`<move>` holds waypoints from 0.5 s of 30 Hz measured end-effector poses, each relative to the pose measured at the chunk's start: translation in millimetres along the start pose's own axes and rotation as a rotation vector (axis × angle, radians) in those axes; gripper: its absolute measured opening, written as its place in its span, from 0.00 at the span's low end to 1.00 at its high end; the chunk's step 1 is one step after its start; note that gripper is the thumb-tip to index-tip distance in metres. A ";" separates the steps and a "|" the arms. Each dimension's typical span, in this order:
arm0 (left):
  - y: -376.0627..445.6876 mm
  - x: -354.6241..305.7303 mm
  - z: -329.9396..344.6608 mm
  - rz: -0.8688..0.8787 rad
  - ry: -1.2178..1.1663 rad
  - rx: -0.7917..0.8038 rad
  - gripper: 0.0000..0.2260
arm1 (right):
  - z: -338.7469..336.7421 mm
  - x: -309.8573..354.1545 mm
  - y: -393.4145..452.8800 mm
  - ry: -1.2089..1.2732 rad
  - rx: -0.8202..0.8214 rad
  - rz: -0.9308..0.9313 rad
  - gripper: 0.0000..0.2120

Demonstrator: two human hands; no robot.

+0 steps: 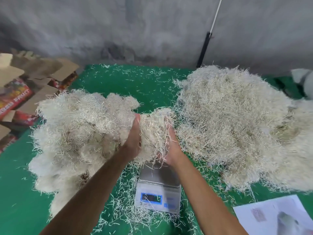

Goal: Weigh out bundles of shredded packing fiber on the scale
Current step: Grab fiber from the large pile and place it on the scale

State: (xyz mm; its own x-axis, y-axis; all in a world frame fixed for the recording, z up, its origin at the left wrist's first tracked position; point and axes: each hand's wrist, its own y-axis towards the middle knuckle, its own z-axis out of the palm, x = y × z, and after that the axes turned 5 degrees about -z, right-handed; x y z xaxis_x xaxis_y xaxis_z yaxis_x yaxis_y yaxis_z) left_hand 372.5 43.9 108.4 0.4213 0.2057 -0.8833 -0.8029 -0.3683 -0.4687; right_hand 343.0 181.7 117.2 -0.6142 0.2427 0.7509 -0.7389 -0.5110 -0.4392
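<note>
Head view: a bundle of shredded fiber (153,133) is held between both hands, raised above the steel platform of the digital scale (158,187), which sits at 6 o'clock on the green counter (22,192). The left hand (133,141) presses flat against the bundle's left side, fingers straight and together, pointing toward 12 o'clock. The right hand (171,150) cups the bundle's right side and underside; its fingers are partly buried in the strands, so I cannot tell how far they curl. Loose strands hang from the bundle down to the scale platform. The scale display is lit blue; the reading is blurred. A large fiber heap (237,124) lies at 3 o'clock of the hands, and a second fiber heap (79,133) lies at 9 o'clock, touching the left hand's back. Scattered shreds cover the counter around the scale. Cardboard boxes (22,92) with red print are stacked at 10 o'clock. A printed sheet of paper (271,216) lies at 4 o'clock, near the counter edge
</note>
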 end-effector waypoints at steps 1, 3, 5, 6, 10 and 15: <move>-2.3 5.2 4.7 0.003 -0.052 -0.009 0.31 | 6.0 1.8 -1.4 -0.096 0.036 -0.070 0.27; -1.6 9.9 8.0 -0.058 -0.192 -0.177 0.17 | 11.6 7.7 0.9 -0.293 0.018 -0.114 0.35; -2.3 9.9 10.3 -0.064 -0.175 -0.232 0.20 | 13.6 12.4 10.4 -0.343 -0.099 -0.147 0.42; -3.5 15.7 2.5 -0.047 -0.201 -0.172 0.25 | 15.0 17.6 9.3 -0.353 -0.124 -0.195 0.44; -7.9 49.5 -24.2 -0.079 -0.642 -0.152 0.22 | 13.4 29.8 10.6 -0.126 -0.261 -0.299 0.39; -22.9 70.7 -15.7 -0.437 -0.760 0.171 0.33 | 9.9 9.6 1.8 -0.147 0.130 -0.234 0.26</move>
State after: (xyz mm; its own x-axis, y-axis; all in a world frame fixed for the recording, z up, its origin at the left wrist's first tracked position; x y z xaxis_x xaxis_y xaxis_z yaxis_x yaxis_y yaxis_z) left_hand 427.3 52.6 56.6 0.3600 0.8637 -0.3527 -0.7134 0.0112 -0.7007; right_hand 338.6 175.0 128.6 -0.3780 0.2493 0.8916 -0.8080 -0.5589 -0.1863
